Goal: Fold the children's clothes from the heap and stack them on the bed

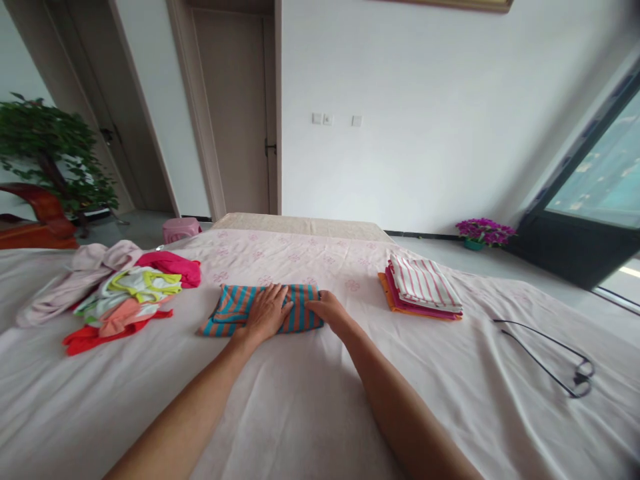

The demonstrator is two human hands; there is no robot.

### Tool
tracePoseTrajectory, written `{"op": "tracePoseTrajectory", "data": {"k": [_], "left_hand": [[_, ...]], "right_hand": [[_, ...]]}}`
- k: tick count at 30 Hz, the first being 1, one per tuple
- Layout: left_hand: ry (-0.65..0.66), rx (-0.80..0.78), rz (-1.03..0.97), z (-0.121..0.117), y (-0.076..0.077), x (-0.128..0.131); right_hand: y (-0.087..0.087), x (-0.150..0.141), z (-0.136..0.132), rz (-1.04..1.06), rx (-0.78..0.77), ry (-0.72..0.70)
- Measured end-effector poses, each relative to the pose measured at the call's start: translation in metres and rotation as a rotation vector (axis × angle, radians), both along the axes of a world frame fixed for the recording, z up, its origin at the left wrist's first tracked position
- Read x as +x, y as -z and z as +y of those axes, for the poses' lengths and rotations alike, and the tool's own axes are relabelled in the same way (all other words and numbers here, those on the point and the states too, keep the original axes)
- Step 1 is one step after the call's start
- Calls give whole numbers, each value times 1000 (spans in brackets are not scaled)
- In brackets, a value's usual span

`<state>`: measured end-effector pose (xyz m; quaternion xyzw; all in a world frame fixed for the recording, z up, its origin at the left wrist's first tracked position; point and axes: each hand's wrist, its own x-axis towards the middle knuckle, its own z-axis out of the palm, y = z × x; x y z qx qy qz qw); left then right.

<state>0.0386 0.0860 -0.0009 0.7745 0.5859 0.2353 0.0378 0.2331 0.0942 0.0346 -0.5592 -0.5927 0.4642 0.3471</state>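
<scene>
A folded teal-and-brown striped garment (230,310) lies on the pale bedspread (280,400) in front of me; its exact kind does not show in the folds. Spread flat on top of its middle is my left hand (270,310), fingers apart and pointing away. My right hand (331,311) grips the garment's right edge, thumb over the cloth and the other fingers partly hidden. To the right stands a neat stack of folded clothes (425,283), a red-and-white striped one on top of magenta and orange ones.
On the left is a loose heap of clothes (130,290) in pink, white, yellow-green and red. Black-framed glasses (580,379) lie at the right. Beyond the bed are a pink stool (181,228), purple flowers in a pot (484,232) and a leafy plant (45,147).
</scene>
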Motion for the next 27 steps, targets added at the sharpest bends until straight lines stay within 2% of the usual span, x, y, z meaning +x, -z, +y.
{"op": "tracePoseTrajectory", "data": {"k": [3,5,8,11,14,18,20,24,27], "left_hand": [[47,-5,-127,-4,-7,19],[76,-24,-189,-5,-9,38],[132,-71,-309,-4,-10,66],[160,-120,-443,-2,-14,72],[132,-163,-609,-2,-21,49],[77,-258,-799,-12,-34,-1],[85,-368,-907,-20,-42,-23],[37,-697,-1324,-30,-56,-52],[-28,-806,-1445,-27,-60,-67]], "right_hand": [[-10,5,-1,381,-154,49],[-20,14,-1,547,-174,99],[-32,30,-2,660,-128,125],[-38,36,-8,656,-105,139],[-41,28,-16,636,-72,120],[-49,3,-18,598,-3,54],[-53,-14,-14,551,22,55],[-54,-53,-5,393,37,45],[-48,-82,-2,312,52,17]]}}
